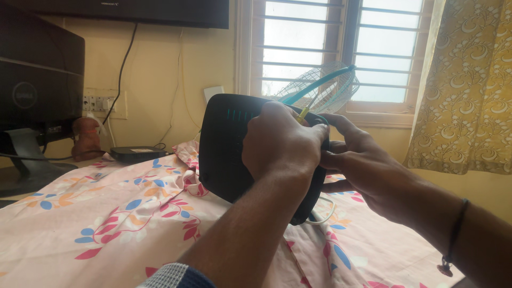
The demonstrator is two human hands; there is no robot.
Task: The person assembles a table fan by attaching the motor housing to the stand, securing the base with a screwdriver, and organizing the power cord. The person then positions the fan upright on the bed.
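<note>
Floral cloth (106, 213) covered the table below a barred window (341, 48). Left hand (280, 144) gripped the black router (224, 144), held upright above the cloth. Right hand (362, 165) clasped its right edge beside a yellow cable (303, 113).

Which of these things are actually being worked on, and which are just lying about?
In hand:
- black box-shaped device, gripped by left hand and right hand
- thin yellow piece at its top edge, between the hands

Lying about:
- small flat black box
- dark monitor
- mesh swatter with teal frame
- floral sheet
- yellow curtain
</note>
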